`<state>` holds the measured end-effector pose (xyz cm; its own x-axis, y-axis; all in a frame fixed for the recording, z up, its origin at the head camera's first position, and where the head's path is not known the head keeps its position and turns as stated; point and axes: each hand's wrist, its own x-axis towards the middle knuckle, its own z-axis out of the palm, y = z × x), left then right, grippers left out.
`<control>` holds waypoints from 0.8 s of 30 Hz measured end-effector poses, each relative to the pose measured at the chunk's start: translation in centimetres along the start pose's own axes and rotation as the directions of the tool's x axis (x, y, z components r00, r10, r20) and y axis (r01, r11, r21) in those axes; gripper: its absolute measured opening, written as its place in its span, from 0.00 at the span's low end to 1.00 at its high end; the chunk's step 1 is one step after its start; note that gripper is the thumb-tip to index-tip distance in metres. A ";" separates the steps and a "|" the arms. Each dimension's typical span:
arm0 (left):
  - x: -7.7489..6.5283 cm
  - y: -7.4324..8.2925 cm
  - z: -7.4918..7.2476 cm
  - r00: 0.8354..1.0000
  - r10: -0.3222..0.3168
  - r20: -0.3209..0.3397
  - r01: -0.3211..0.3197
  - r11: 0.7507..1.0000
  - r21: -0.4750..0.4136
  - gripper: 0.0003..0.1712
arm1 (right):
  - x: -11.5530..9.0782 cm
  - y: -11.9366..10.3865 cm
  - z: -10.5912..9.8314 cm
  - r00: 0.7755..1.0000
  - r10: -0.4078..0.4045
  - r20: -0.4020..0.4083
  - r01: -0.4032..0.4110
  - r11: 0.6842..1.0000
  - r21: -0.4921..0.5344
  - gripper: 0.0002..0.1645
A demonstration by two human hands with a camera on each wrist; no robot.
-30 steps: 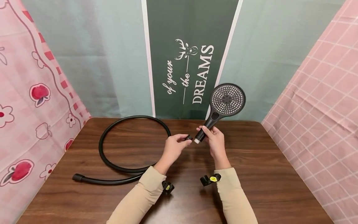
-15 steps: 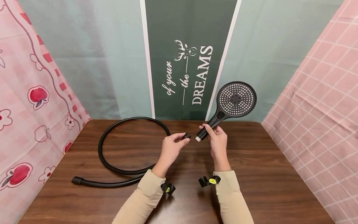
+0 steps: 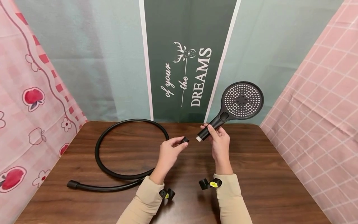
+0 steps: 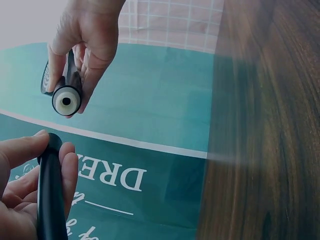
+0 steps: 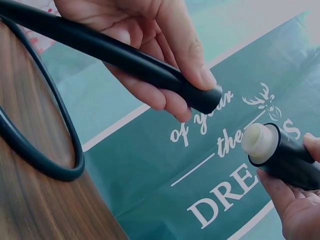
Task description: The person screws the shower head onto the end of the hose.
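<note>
My right hand grips the handle of a black handheld shower head, its nozzle face toward me and its round head up to the right. A white threaded tip sticks out of the handle's lower end. Between thumb and fingers, my left hand pinches one end of a black shower hose. That hose end faces the white tip, with a small gap between them. Much of the hose lies in a loop on the table, and its other end fitting rests at the left.
The brown wooden table spreads under both arms. A green and teal cloth hangs behind it. Pink patterned cloths stand at the left and right. A black wrist camera sits on the left sleeve, another on the right.
The shower head has moved right and tilted further to the right. My left hand has drawn slightly left with the hose end, widening the gap between it and the white tip.
</note>
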<state>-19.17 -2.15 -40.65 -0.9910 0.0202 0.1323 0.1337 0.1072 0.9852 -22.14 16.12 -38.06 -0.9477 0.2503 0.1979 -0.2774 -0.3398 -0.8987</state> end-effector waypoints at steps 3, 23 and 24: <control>-0.1 0.1 0.0 1.000 0.001 0.009 -0.002 1.000 0.007 0.21 | -0.2 0.0 0.0 1.000 -0.011 -0.003 0.011 1.000 0.009 0.13; -0.4 0.4 0.1 0.999 -0.013 0.044 0.011 0.999 0.037 0.19 | -1.1 0.3 1.1 1.000 -0.021 -0.019 0.022 0.998 0.063 0.20; -0.4 0.4 0.1 0.999 -0.012 0.047 0.011 0.999 0.042 0.19 | -1.1 0.4 1.2 1.000 -0.018 -0.019 0.019 0.998 0.061 0.20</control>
<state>-18.75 -2.03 -40.31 -0.9912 0.0653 0.1148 0.1234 0.1489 0.9811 -21.40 14.62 -38.13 -0.9396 0.2731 0.2065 -0.3042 -0.3893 -0.8694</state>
